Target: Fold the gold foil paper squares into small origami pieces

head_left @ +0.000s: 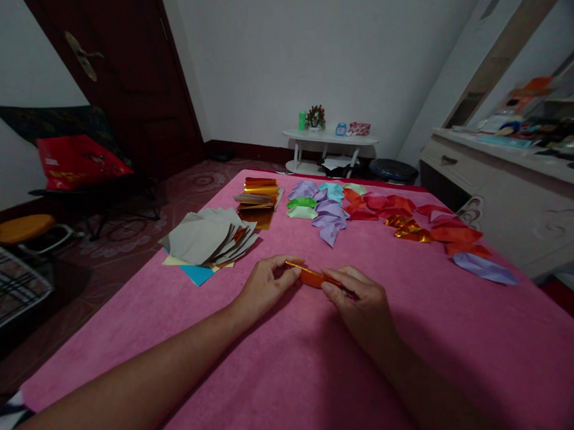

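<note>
A narrow folded strip of shiny orange foil paper (312, 278) is held level between my two hands, just above the pink tablecloth (272, 365). My left hand (270, 278) pinches its left end between thumb and fingers. At the right end, my right hand (359, 298) grips it the same way, thumb toward me. Beyond my left hand lies a fanned stack of grey-backed paper sheets (199, 237), with a blue sheet (197, 274) poking out below. Behind that stands a pile of folded gold foil papers (259, 201).
Several folded paper pieces in purple (332, 210), green (302, 203), red (391, 203) and gold (406, 228) spread across the table's far right. A lilac folded piece (485, 267) lies nearest the right edge. Past the table stand a small white table (330, 137) and a black stool (393, 170).
</note>
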### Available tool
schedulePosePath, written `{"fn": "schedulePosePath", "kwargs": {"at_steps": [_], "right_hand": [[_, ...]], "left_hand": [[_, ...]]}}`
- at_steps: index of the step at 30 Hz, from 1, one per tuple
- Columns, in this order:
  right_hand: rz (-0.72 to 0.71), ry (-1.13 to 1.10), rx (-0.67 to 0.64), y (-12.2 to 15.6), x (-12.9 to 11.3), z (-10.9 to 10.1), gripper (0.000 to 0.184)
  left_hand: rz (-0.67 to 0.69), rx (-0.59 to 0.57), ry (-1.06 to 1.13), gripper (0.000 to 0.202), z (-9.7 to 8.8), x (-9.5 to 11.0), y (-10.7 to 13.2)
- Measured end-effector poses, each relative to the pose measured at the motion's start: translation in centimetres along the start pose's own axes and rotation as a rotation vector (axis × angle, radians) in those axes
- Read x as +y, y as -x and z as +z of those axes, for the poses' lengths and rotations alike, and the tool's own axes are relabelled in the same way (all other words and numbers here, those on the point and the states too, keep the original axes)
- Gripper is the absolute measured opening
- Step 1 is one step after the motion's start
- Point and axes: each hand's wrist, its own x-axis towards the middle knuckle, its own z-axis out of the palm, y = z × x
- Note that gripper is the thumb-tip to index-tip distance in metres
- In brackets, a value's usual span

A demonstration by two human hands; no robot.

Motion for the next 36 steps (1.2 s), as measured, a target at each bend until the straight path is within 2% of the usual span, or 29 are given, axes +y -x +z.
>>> {"fn": "schedulePosePath", "kwargs": {"at_steps": [11,16,25,30,36], "right_hand": [[-0.094,0.052,-0.069,0.1,0.46,0.32,0.024],[-0.094,0.046,-0.073,0.03,0.22,0.34,0.024],[-0.091,0.049,-0.083,0.17,0.41,0.44,0.027],[-0.138,0.045,-0.097,0.18,0.36,0.61,0.026],[-0.197,0.072,-0.054,0.24,-0.23,0.76,0.027]], "left_hand": [[-0.04,0.048,0.07,0.029,-0.05,0.08,-0.06],[-0.054,0.034,0.17,0.032,-0.11,0.2,0.03],[-0.065,0.034,0.189,0.034,-0.16,-0.03,0.01],[-0.116,0.075,0.256,0.033,0.15,0.32,0.01],[-0.086,0.141,0.143,0.024,0.78,0.28,0.0]]}}
